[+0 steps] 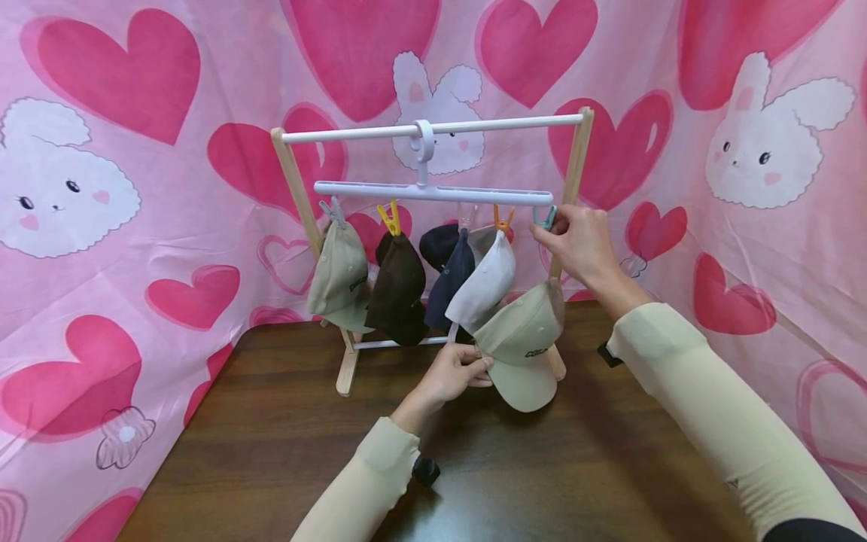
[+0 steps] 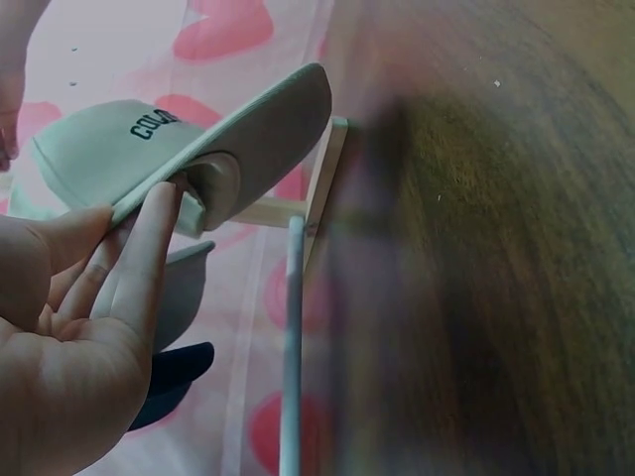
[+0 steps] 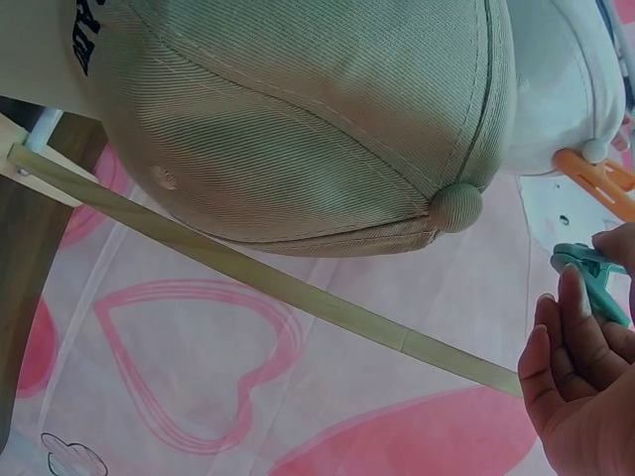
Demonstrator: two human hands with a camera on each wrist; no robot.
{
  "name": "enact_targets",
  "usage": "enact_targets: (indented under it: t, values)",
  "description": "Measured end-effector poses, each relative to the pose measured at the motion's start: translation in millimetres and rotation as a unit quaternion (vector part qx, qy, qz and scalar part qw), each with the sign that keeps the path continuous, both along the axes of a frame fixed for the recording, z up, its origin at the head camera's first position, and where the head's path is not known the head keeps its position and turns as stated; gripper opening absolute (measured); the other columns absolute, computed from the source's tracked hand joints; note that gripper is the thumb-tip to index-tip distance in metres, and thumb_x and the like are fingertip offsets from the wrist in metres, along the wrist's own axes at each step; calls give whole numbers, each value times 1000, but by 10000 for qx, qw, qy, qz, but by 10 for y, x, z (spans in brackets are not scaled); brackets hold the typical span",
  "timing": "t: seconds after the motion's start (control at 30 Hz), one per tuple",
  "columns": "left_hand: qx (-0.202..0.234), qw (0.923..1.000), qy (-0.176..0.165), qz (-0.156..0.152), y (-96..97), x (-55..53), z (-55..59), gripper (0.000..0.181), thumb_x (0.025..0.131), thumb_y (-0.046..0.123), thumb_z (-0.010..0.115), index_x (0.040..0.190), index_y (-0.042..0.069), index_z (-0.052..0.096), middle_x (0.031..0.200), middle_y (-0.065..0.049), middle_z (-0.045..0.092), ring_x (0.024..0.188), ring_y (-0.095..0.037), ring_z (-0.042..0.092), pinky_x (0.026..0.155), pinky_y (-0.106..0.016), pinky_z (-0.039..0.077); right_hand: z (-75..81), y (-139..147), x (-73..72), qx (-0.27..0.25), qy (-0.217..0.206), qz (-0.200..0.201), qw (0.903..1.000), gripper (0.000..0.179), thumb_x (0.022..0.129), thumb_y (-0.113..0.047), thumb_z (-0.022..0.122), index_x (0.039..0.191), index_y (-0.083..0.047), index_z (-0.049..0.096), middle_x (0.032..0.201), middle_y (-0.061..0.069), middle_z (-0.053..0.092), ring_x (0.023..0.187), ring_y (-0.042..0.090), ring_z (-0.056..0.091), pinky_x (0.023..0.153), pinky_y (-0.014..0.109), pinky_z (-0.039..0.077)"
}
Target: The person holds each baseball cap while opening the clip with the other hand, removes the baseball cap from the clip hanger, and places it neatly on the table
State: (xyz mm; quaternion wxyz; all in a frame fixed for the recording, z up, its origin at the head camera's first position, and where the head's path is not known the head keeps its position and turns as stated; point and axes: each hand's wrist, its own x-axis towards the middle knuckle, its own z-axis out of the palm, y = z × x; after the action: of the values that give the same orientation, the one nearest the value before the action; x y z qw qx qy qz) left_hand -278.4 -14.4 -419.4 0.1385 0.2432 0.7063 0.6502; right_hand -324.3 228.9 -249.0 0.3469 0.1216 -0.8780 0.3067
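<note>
My left hand (image 1: 452, 374) pinches the edge of a beige baseball cap (image 1: 520, 339) near its brim, thumb on one side and fingers beneath, as the left wrist view shows. Dark lettering marks the cap's front. Above it, my right hand (image 1: 581, 239) pinches a teal clothespin (image 1: 546, 217) at the right end of a white hanger bar (image 1: 433, 193). In the right wrist view the cap's top button (image 3: 456, 207) sits apart from the teal clothespin. Beside this cap a white cap (image 1: 484, 282) hangs from an orange clothespin (image 1: 503, 217).
A wooden stand (image 1: 579, 162) with a white top rod (image 1: 501, 123) carries the hanger. Farther left hang a navy cap (image 1: 452, 278), a dark brown cap (image 1: 396, 290) on a yellow clothespin (image 1: 389, 218), and another beige cap (image 1: 339, 275) on a grey clothespin (image 1: 333, 212). Below lies a brown table (image 1: 271, 452).
</note>
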Motion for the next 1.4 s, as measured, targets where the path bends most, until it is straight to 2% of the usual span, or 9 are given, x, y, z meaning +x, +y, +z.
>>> enact_targets:
  t: [0.4,0.53,0.67,0.73,0.83,0.97,1.17,1.4]
  values:
    - [32,9999,-164,-13,43,9,-62,21,101,1,62,114,-14,70,103,-24,74,79,-20,74,82,-42,62,13,1,14,-53,-109,-16,9999,28,93,-23,76,91,5,75,81,19,74,69,29,67,57,15,46]
    - [64,9997,-205,-86,60,10,-72,21,101,0,61,113,-16,68,103,-27,73,82,-23,74,84,-47,61,9,11,16,-54,-87,-37,9999,29,94,-23,75,90,6,75,80,20,73,68,30,67,56,18,47]
    - [52,9994,-261,-216,76,1,-89,22,102,-1,59,115,-16,67,104,-28,73,81,-20,73,85,-48,60,18,10,26,-35,-68,-67,9999,29,94,-23,75,90,6,75,80,21,73,69,31,67,56,20,48]
    - [32,9991,-319,-268,84,0,-94,22,101,-1,59,115,-16,67,104,-27,73,79,-18,72,85,-49,60,19,9,26,-21,-84,-73,9999,29,94,-23,75,91,6,75,81,21,73,69,30,68,58,23,52]
    - [-7,9987,-393,-326,97,5,-95,21,101,-1,60,115,-15,67,104,-26,73,78,-16,72,87,-54,57,18,4,26,-8,-124,-51,9999,28,94,-23,75,93,5,75,83,20,74,70,30,68,63,35,60]
    - [-42,9985,-430,-331,108,20,-92,20,101,-1,61,113,-15,68,102,-24,74,79,-17,73,86,-53,58,6,-3,31,-34,-163,3,9999,26,94,-21,75,93,6,74,82,21,73,70,31,69,68,49,62]
    - [-48,9985,-446,-321,109,39,-91,19,100,-2,62,111,-15,69,99,-24,74,79,-18,73,82,-47,61,-13,-1,41,-40,-188,2,9998,26,93,-19,75,93,7,74,83,21,74,71,32,70,69,51,62]
    - [-291,9982,-358,-375,93,43,-80,18,99,-4,62,112,-14,69,100,-24,74,80,-22,74,84,-52,59,-21,7,50,-8,-206,32,9998,27,94,-21,75,94,6,74,83,21,73,70,30,68,68,51,62]
